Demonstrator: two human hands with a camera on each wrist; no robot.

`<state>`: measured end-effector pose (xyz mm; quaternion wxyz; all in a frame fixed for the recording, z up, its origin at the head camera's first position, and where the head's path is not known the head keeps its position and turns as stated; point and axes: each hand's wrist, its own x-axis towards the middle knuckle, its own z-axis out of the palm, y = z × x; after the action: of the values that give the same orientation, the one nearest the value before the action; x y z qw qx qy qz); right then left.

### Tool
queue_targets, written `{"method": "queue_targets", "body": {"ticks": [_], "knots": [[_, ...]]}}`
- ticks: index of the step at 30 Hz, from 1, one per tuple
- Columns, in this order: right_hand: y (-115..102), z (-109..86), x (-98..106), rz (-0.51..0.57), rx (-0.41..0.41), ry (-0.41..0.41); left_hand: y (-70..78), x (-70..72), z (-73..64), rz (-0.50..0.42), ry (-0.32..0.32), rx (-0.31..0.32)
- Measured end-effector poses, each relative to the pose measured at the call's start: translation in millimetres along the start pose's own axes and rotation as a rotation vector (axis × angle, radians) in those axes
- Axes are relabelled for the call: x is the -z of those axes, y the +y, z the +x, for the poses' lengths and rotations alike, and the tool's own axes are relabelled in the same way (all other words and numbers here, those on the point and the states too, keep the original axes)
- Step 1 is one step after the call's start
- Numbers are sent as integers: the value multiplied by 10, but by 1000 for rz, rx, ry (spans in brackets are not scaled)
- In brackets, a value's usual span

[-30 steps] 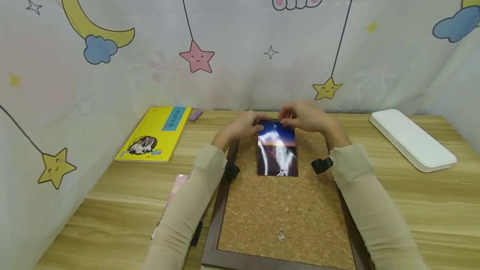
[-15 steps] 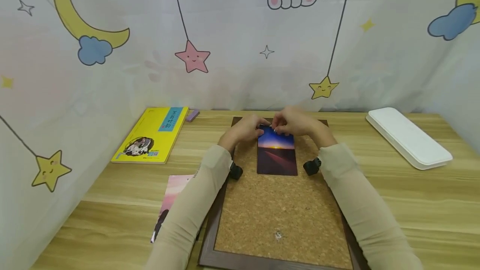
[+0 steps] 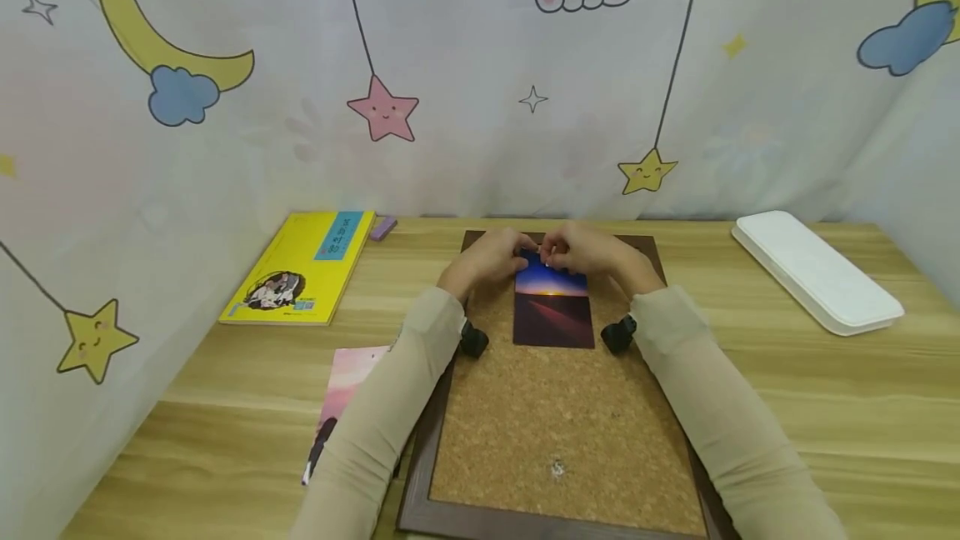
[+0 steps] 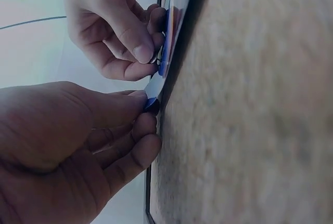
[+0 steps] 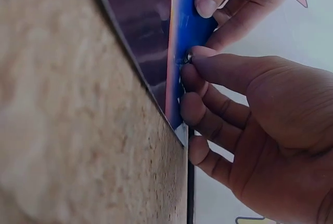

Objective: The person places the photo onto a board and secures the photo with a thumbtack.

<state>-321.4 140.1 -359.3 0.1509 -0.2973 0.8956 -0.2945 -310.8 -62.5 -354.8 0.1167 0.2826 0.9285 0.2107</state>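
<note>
A glossy sunset photo [image 3: 552, 321] lies on the upper part of a cork board [image 3: 570, 407] with a dark frame. My left hand [image 3: 491, 257] pinches the photo's top-left corner between thumb and fingers, bending it slightly up in the left wrist view. Just beside it, my right hand [image 3: 585, 248] pinches a small shiny metal pushpin [image 5: 188, 57] between thumb and index finger, held against the photo's blue upper edge. The other right fingers rest along that edge. Near the board's bottom sits a small clear-silvery object [image 3: 557, 467].
On the left of the wooden table [image 3: 795, 423] lie a yellow book [image 3: 303, 269], a small purple eraser-like block [image 3: 383, 229] and a pink picture [image 3: 348, 382] partly under the left sleeve. A white case [image 3: 817, 273] lies at right. A patterned curtain [image 3: 465, 165] hangs behind.
My right hand has moved left and down along the photo's top edge, closer to my left hand. The photo lies flatter, its glare gone. The head view has shifted slightly.
</note>
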Motion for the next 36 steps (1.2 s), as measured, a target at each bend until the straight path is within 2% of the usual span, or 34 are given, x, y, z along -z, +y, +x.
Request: {"method": "queue_targets", "body": {"ticks": [18, 24, 36], "knots": [[0, 15, 12, 72, -111, 44, 35, 37, 7, -8, -38, 33], [8, 40, -31, 44, -127, 51, 25, 22, 0, -6, -47, 39], [15, 77, -72, -6, -215, 71, 34, 25, -19, -4, -55, 62]]}}
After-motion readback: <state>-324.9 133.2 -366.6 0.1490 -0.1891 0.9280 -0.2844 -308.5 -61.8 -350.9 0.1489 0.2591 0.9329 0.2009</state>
